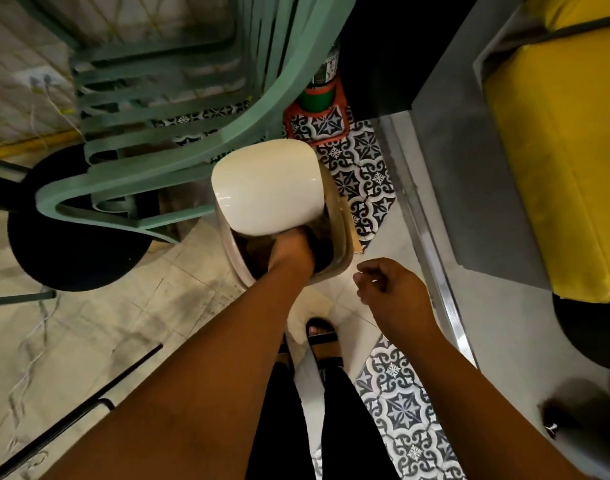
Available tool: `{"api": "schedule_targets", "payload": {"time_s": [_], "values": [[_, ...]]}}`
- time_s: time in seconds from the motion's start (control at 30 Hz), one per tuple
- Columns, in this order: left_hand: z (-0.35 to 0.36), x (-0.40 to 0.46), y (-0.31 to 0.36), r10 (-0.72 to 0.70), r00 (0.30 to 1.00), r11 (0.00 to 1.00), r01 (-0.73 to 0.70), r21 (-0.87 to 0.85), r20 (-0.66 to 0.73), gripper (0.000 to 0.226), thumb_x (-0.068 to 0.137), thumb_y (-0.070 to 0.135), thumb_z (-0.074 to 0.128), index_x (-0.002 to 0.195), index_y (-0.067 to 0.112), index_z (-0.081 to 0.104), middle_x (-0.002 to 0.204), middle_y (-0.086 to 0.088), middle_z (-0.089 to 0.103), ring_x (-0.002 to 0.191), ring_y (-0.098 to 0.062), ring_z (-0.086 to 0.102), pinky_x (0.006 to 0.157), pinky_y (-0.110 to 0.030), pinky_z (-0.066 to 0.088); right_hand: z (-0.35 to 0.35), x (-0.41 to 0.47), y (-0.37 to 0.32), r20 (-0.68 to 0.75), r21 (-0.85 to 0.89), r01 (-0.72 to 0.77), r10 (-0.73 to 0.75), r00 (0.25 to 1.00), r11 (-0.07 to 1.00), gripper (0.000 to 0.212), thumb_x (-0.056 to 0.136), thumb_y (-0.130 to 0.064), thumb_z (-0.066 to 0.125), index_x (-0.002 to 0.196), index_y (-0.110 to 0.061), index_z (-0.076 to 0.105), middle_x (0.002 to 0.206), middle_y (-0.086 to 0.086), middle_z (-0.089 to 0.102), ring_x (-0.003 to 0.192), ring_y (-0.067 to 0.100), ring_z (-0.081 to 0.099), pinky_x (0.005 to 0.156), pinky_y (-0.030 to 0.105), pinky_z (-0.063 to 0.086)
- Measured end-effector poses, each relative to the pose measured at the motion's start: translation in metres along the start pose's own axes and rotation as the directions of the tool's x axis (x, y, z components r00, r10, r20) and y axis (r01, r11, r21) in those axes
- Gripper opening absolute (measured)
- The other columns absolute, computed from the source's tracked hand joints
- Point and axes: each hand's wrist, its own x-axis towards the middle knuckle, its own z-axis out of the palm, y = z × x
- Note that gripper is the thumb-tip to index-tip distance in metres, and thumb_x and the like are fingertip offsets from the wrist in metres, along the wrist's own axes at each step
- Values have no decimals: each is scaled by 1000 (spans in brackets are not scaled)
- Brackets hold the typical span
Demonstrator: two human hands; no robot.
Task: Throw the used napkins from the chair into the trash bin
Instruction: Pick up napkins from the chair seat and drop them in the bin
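A beige pedal trash bin [346, 237] stands on the floor ahead of me with its white lid [267, 187] tipped up. My left hand [291, 252] reaches down into the bin's dark opening, and its fingers are hidden under the lid and inside the bin. No napkin shows in view. My right hand [390, 289] hovers just right of the bin's front rim, fingers loosely curled and holding nothing. My sandalled foot [322, 334] is at the bin's base.
A stack of mint-green plastic chairs [151, 133] stands close behind and left of the bin. A black round stool base [71, 237] lies at the left. A grey counter edge [435, 220] and yellow cushion [566, 150] border the right. A green cylinder [319, 95] stands behind the bin.
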Motion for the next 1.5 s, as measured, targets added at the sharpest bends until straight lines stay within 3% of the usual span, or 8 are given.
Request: {"api": "schedule_targets", "payload": {"time_s": [0.13, 0.23, 0.47, 0.73, 1.0, 1.17, 1.37, 1.5], "values": [[5, -9, 3, 44, 998, 996, -40, -77, 50, 57, 89, 19, 60, 142, 11, 41, 143, -17, 45, 133, -38, 39, 109, -53, 35, -4, -2, -4, 18, 29, 10, -11, 1000, 1000, 12, 89, -25, 62, 101, -25, 63, 91, -3, 69, 83, 14, 66, 81, 31, 55], [-18, -34, 7, -76, 979, 795, 176, -580, 191, 38, 93, 21, 57, 129, 9, 55, 131, -16, 57, 121, -31, 53, 102, -36, 43, -11, -5, -11, 51, 26, 17, -18, 999, 1000, 14, 90, -26, 61, 104, -23, 63, 91, -2, 69, 82, 15, 66, 81, 33, 55], [-53, -93, -18, 42, 996, 780, 16, -626, 77, 43, 99, 43, 45, 122, 10, 62, 116, -13, 65, 108, -28, 60, 90, -32, 47, -13, -20, -51, 155, -81, 168, -154, 976, 982, 14, 88, -26, 63, 101, -19, 64, 91, 0, 69, 78, 15, 64, 77, 33, 54], [-118, -204, -105, -252, 944, 692, 22, -722, -214, 37, 100, 44, 41, 84, 13, 52, 83, -12, 57, 79, -25, 54, 67, -30, 36, 47, -59, -155, 395, -237, 524, -411, 821, 818, 24, 87, -24, 65, 109, -13, 66, 105, 4, 69, 95, 21, 64, 80, 22, 44], [-95, -351, -222, -665, 686, 465, 71, -883, -295, 40, 97, 44, 48, 111, 9, 63, 102, -9, 67, 94, -25, 63, 70, -31, 47, 164, -174, -228, 698, -154, 807, -515, 497, 570, 23, 83, -28, 68, 103, -15, 64, 85, -2, 62, 87, 20, 63, 73, 24, 44], [-40, -473, -287, -849, 443, 336, 35, -941, -286, 29, 96, 38, 52, 98, 11, 65, 84, 2, 61, 75, -11, 56, 62, -22, 36, 241, -287, -234, 830, -36, 911, -495, 256, 411, 19, 83, -27, 68, 99, -17, 66, 84, -4, 61, 83, 14, 60, 71, 21, 39], [36, -605, -344, -958, 229, 183, 24, -983, -173, 22, 96, 34, 55, 98, 15, 65, 77, 10, 59, 69, -7, 56, 58, -8, 39, 328, -414, -202, 920, 62, 941, -385, 75, 333, 20, 81, -25, 71, 98, -16, 67, 93, 3, 70, 87, 18, 65, 76, 23, 45], [81, -663, -374, -984, 156, 89, -10, -996, -89, 19, 96, 33, 55, 97, 17, 64, 88, 6, 63, 85, -12, 61, 80, -29, 50, 370, -476, -171, 952, 86, 967, -307, -8, 241, 30, 81, -27, 71, 108, -18, 65, 110, 4, 63, 101, 21, 61, 89, 26, 44]]}}
